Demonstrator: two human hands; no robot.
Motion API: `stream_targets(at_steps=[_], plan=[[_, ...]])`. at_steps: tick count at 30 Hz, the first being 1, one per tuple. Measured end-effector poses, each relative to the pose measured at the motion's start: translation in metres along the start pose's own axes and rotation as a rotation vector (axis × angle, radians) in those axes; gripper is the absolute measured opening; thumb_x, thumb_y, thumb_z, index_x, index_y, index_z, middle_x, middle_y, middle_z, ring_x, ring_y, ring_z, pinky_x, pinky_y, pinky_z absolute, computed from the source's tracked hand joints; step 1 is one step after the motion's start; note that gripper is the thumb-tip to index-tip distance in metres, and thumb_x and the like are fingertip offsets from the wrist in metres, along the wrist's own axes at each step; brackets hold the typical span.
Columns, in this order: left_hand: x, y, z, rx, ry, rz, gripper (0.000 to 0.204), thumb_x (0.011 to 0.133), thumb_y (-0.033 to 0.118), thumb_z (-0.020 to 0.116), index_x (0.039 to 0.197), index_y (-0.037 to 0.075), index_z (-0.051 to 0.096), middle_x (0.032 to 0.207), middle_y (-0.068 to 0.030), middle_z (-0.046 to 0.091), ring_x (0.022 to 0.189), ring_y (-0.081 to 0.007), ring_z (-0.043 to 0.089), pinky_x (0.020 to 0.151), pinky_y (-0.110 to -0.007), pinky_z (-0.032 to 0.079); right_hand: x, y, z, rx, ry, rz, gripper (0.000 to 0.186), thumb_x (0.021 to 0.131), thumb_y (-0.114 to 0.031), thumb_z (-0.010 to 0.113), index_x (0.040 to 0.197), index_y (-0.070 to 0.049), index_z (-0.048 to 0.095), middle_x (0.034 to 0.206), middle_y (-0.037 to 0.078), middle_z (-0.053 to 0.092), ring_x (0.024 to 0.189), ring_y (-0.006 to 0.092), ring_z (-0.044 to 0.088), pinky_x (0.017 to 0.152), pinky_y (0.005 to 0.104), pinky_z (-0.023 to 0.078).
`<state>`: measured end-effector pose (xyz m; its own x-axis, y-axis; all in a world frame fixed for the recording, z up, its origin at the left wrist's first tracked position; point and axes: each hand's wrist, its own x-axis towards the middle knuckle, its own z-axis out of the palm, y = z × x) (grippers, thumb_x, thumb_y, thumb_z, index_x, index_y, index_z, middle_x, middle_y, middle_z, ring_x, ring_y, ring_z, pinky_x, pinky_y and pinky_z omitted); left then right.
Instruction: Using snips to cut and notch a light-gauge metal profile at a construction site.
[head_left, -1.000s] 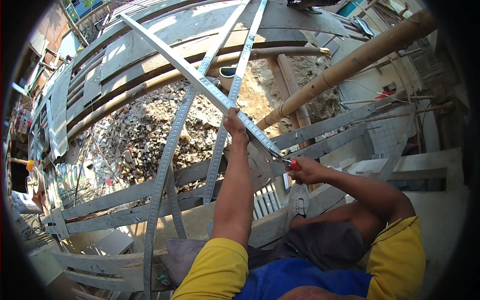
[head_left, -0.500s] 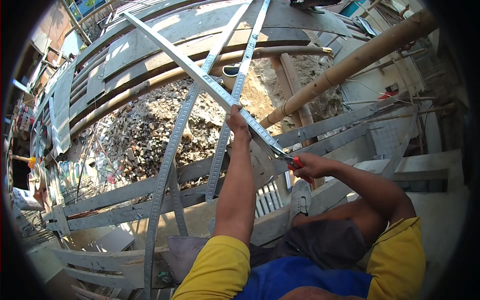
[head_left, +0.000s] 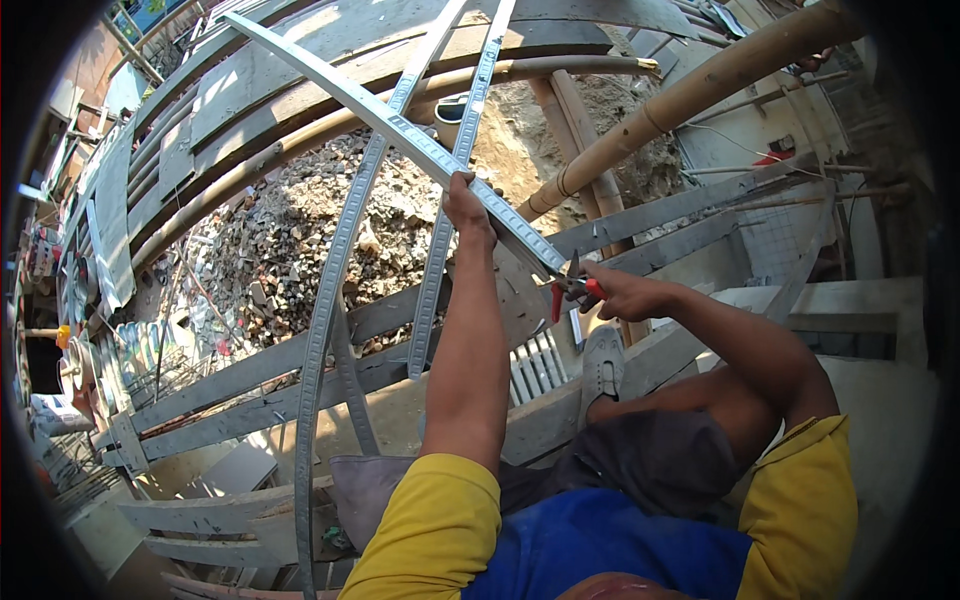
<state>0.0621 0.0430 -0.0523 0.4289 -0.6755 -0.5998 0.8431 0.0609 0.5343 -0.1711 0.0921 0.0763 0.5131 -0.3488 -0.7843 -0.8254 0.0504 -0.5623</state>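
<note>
Snips [head_left: 571, 285] have spread, gripped by the right hand [head_left: 622, 293]; left hand [head_left: 468, 208] clutches metal channel [head_left: 427, 152], markings [head_left: 399, 126] illegible.

"How is my head camera mounted?"
"Head-worn, left of its pair; through its fisheye I look down and forward"
"How near?"
"Close above the blue-and-yellow shirt [head_left: 575, 540], farther from the left hand [head_left: 468, 208] and right hand [head_left: 628, 293], with wooden planks [head_left: 260, 112] well beyond, bending toward the rim"

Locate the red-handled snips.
In the head view, just right of centre, the red-handled snips are in the right hand, beside the near end of the held metal channel.
</note>
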Motion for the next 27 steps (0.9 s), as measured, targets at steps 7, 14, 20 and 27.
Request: stream_targets(at_steps=[7,14,20,27], plan=[[-0.002,0.003,0.003,-0.095,-0.094,-0.068,0.024,0.081,0.023,0.051,0.091,0.001,0.051,0.065,-0.0097,0.05,0.053,-0.0253,0.056,0.05,-0.038,0.049,0.001,0.003,-0.002,0.211,-0.129,0.062,0.059,0.074,0.007,0.056,0.13,-0.005,0.043,0.096,0.003,0.05,0.064,0.0105,0.047,0.053,0.0275,0.042],[-0.013,0.009,0.009,-0.202,-0.226,-0.056,0.028,0.079,0.028,0.049,0.101,0.009,0.05,0.065,-0.0066,0.047,0.055,-0.0239,0.055,0.052,-0.037,0.047,-0.008,-0.008,-0.001,0.32,-0.126,0.075,0.074,0.071,0.007,0.061,0.14,-0.005,0.037,0.115,0.008,0.055,0.094,0.0142,0.053,0.079,0.0292,0.045],[-0.014,0.014,0.018,-0.217,-0.249,-0.084,0.03,0.079,0.028,0.05,0.103,0.011,0.047,0.066,-0.0072,0.047,0.055,-0.0248,0.054,0.052,-0.038,0.047,-0.01,-0.019,-0.007,0.172,-0.041,-0.112,0.077,0.07,0.005,0.062,0.141,-0.005,0.035,0.116,0.01,0.053,0.101,0.0203,0.051,0.089,0.0351,0.042],[-0.011,0.014,0.017,-0.227,-0.226,-0.108,0.029,0.08,0.027,0.05,0.101,0.008,0.045,0.066,-0.0075,0.048,0.056,-0.025,0.055,0.052,-0.038,0.047,-0.009,-0.021,0.006,0.145,0.043,0.035,0.056,0.069,0.005,0.059,0.122,-0.004,0.044,0.103,0.012,0.053,0.089,0.0193,0.056,0.073,0.0345,0.048]])
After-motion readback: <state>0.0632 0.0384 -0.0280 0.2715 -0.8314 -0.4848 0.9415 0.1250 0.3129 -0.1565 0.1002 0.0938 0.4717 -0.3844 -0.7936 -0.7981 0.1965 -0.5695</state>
